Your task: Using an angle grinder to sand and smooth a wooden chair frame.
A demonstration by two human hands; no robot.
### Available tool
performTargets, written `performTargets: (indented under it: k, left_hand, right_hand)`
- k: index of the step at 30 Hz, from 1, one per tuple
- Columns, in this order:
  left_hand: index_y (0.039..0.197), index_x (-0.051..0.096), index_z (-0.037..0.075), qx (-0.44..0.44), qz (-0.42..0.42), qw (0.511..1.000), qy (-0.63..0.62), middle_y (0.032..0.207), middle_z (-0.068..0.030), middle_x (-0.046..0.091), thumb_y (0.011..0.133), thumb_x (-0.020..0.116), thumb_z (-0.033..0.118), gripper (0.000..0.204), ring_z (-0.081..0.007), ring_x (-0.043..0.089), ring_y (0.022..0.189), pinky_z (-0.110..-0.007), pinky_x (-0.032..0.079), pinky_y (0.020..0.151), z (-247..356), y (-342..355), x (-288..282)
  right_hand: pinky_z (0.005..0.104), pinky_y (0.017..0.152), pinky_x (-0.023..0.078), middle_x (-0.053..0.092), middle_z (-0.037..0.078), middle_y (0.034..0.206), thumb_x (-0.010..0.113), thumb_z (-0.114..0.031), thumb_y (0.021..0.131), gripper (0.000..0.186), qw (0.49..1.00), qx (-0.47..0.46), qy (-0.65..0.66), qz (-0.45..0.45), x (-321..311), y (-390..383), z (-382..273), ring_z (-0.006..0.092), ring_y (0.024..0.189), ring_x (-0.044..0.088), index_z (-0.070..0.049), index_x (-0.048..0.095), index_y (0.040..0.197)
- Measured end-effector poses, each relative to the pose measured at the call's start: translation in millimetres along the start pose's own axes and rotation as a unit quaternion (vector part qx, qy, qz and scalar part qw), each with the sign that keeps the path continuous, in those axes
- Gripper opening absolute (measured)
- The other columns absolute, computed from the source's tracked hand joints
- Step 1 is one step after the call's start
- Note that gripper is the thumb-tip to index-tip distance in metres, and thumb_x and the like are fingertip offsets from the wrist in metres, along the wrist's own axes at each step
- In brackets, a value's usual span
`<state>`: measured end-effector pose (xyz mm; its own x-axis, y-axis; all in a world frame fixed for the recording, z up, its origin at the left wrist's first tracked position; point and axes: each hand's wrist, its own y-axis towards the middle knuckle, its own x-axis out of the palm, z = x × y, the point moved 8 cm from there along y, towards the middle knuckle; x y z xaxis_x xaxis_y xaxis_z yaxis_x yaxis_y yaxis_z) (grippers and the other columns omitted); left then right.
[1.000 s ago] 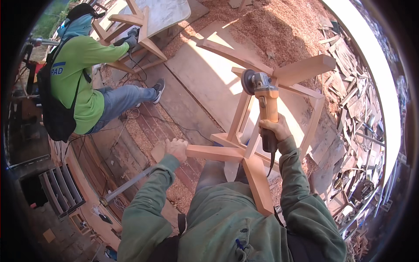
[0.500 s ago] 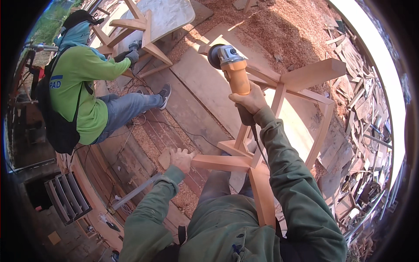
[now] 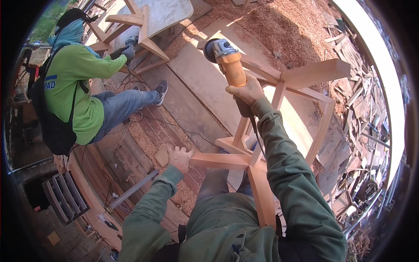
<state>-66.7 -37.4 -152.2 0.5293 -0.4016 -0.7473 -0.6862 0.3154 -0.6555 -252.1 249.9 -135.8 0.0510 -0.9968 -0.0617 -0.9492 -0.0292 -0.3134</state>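
My right hand (image 3: 246,91) grips a yellow-orange angle grinder (image 3: 232,70) with a dark disc at its head, raised over the upper part of an unfinished wooden chair frame (image 3: 218,160); its cord hangs down beside my right forearm. My left hand (image 3: 179,157) is closed round the left end of the frame's near crosspiece, fingers curled. A broad angled wooden member (image 3: 262,192) runs down against my body, and another short, wide one (image 3: 314,74) sticks out at the upper right of the frame.
A co-worker in a green shirt (image 3: 74,96) works at the upper left with a tool on another wooden frame (image 3: 126,22). Sawdust (image 3: 279,30) covers boards (image 3: 187,74); wood scraps (image 3: 349,113) pile along the right. A metal bar (image 3: 135,187) and cords lie at lower left.
My right hand has moved up and to the left with the grinder, mostly in the first half-second. The view has shifted slightly; my left hand stays at the crosspiece's end.
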Motion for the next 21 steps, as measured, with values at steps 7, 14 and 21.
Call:
performTargets:
  k: [7,14,21]
  left_hand:
    - [0.135,0.052,0.032,0.005,-0.03,1.0,-0.007,0.107,-0.0056,0.062,0.081,0.063,0.019,0.057,-0.0288,0.057,0.107,-0.065,0.026,0.104,1,1,-2]
    - [0.125,0.062,0.029,-0.003,0.017,1.0,-0.02,0.099,-0.0054,0.062,0.078,0.061,0.014,0.049,-0.0296,0.054,0.102,-0.05,0.036,0.088,2,-3,-11]
    - [0.129,0.057,0.031,-0.004,-0.013,1.0,-0.001,0.103,-0.0054,0.061,0.078,0.066,0.018,0.053,-0.029,0.055,0.106,-0.054,0.035,0.091,-1,-3,-12]
  right_hand:
    - [0.0273,0.057,0.051,0.061,0.004,0.077,0.076,-0.017,0.068,0.042,0.999,0.02,-0.022,0.017,-15,-13,12,0.012,0.06,0.06,0.0,0.059,0.102]
    - [0.0274,0.058,0.051,0.063,0.004,0.078,0.076,-0.019,0.068,0.042,0.998,0.052,0.043,0.019,-27,-32,17,0.0121,0.061,0.06,0.0,0.06,0.102]
    - [0.0286,0.064,0.051,0.064,0.005,0.081,0.076,-0.022,0.064,0.049,0.994,0.078,0.045,0.061,-46,-51,53,0.0131,0.068,0.062,-0.001,0.062,0.106]
